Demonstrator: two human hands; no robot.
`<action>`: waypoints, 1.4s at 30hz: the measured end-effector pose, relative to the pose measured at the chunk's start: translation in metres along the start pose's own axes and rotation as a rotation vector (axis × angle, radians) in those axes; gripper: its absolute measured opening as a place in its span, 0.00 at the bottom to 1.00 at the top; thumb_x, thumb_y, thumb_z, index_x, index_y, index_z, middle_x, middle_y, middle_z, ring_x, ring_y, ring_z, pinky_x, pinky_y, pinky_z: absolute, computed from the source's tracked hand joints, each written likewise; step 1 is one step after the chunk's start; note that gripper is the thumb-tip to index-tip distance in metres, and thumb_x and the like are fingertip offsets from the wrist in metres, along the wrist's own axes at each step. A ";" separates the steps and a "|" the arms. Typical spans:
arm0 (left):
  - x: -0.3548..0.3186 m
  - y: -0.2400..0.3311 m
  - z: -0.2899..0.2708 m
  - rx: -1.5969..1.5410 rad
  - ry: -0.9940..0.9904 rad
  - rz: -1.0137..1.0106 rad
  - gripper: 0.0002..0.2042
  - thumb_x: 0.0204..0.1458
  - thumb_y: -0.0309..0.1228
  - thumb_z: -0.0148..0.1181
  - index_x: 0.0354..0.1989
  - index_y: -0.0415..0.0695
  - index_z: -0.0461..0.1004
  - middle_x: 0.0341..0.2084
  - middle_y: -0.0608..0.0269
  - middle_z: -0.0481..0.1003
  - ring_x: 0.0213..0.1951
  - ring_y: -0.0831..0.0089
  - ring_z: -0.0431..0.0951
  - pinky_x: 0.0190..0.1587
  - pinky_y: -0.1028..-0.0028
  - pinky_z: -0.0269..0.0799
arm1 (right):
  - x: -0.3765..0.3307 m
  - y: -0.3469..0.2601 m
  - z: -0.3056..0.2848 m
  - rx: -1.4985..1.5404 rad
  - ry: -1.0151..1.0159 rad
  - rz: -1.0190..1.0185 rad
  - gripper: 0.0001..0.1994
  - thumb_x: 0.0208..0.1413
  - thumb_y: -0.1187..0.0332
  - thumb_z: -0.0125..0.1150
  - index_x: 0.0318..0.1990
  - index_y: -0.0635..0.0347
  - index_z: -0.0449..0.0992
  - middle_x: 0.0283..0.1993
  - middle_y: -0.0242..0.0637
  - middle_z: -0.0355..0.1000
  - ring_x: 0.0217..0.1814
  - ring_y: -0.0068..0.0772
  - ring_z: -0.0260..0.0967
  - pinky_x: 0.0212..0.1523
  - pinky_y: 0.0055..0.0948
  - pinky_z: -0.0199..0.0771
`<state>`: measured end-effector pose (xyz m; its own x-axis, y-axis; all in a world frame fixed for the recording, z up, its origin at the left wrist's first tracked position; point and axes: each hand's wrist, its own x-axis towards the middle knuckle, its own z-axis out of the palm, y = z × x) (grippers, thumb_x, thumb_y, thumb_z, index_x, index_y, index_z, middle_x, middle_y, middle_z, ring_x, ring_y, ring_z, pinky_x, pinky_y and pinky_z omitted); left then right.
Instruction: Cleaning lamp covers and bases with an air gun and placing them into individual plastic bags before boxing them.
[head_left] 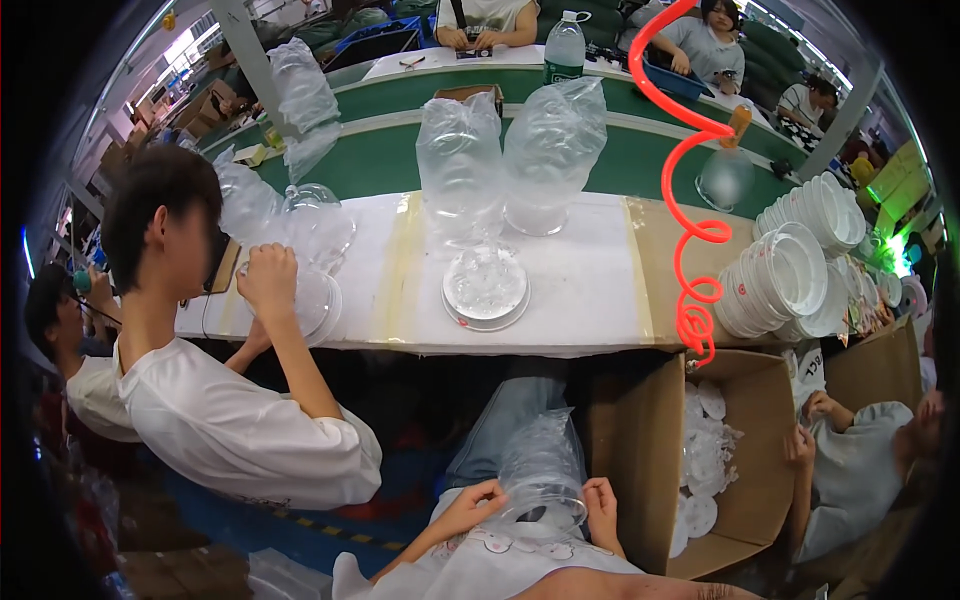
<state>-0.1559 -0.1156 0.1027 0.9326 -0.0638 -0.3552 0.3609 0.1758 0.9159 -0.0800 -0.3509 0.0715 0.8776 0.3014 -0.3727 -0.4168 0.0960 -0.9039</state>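
Observation:
Low over my lap I hold a clear round plastic cover (pixel 540 505), its wide rim toward me and thin crinkled plastic film (pixel 540 445) rising from it. My left hand (pixel 472 506) pinches the rim from the left. On the opposite side my right hand (pixel 602 510) has its bent fingers against the rim. Straight ahead on the bench lies a round white base (pixel 486 283) with a clear, shiny layer on top. Behind it stand two tall bagged clear pieces (pixel 458 165), (pixel 555 150), wrapped in loose film.
A red coiled air hose (pixel 690 225) hangs at the right, above a cardboard box (pixel 745 470) of clear plastic pieces. Stacked white round bases (pixel 775 280) stand on the bench (pixel 590 270). At my left, a co-worker (pixel 230 420) handles a clear dome. Others sit across the green conveyor (pixel 380 150).

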 end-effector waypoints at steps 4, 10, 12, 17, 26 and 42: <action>0.009 -0.012 -0.007 -0.088 0.000 0.041 0.09 0.54 0.31 0.49 0.24 0.42 0.64 0.20 0.76 0.59 0.24 0.88 0.56 0.26 0.85 0.52 | 0.001 -0.005 0.000 0.121 -0.110 -0.038 0.09 0.45 0.78 0.58 0.33 0.59 0.64 0.25 0.23 0.60 0.27 0.11 0.57 0.30 0.12 0.60; 0.022 -0.023 -0.005 0.237 0.227 0.221 0.09 0.49 0.28 0.53 0.21 0.38 0.64 0.16 0.64 0.61 0.20 0.80 0.62 0.22 0.81 0.57 | 0.010 -0.004 -0.012 -0.100 -0.209 0.096 0.15 0.37 0.81 0.65 0.29 0.59 0.63 0.25 0.27 0.62 0.27 0.15 0.63 0.30 0.16 0.66; 0.024 -0.012 0.000 0.392 0.302 0.274 0.09 0.49 0.27 0.54 0.21 0.38 0.64 0.16 0.63 0.62 0.18 0.77 0.63 0.21 0.79 0.58 | 0.021 0.005 -0.013 -0.085 -0.220 0.072 0.14 0.38 0.80 0.65 0.27 0.59 0.63 0.23 0.26 0.62 0.26 0.15 0.63 0.29 0.15 0.66; 0.027 0.001 0.003 0.892 0.434 0.643 0.08 0.44 0.25 0.58 0.20 0.38 0.65 0.15 0.58 0.63 0.15 0.65 0.66 0.17 0.73 0.59 | 0.036 -0.001 0.006 -0.041 -0.132 0.019 0.13 0.41 0.74 0.65 0.26 0.59 0.63 0.23 0.24 0.63 0.25 0.10 0.61 0.25 0.11 0.62; 0.015 0.046 -0.053 0.244 -0.641 0.025 0.08 0.48 0.28 0.54 0.32 0.35 0.73 0.29 0.55 0.74 0.35 0.69 0.74 0.40 0.72 0.67 | 0.027 -0.002 0.003 -0.344 -0.120 -0.119 0.12 0.47 0.70 0.60 0.29 0.59 0.59 0.22 0.23 0.58 0.24 0.10 0.55 0.23 0.13 0.56; 0.187 -0.046 -0.039 -0.016 0.137 0.027 0.15 0.54 0.37 0.48 0.43 0.39 0.69 0.38 0.61 0.71 0.41 0.75 0.70 0.44 0.80 0.62 | 0.012 -0.019 0.028 -0.581 -0.275 -0.495 0.09 0.41 0.75 0.56 0.25 0.61 0.60 0.18 0.38 0.56 0.18 0.37 0.57 0.21 0.30 0.58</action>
<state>0.0014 -0.0969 -0.0129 0.9321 0.0761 -0.3542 0.3350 0.1912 0.9226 -0.0677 -0.3225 0.0902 0.8069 0.5829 0.0951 0.2600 -0.2059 -0.9434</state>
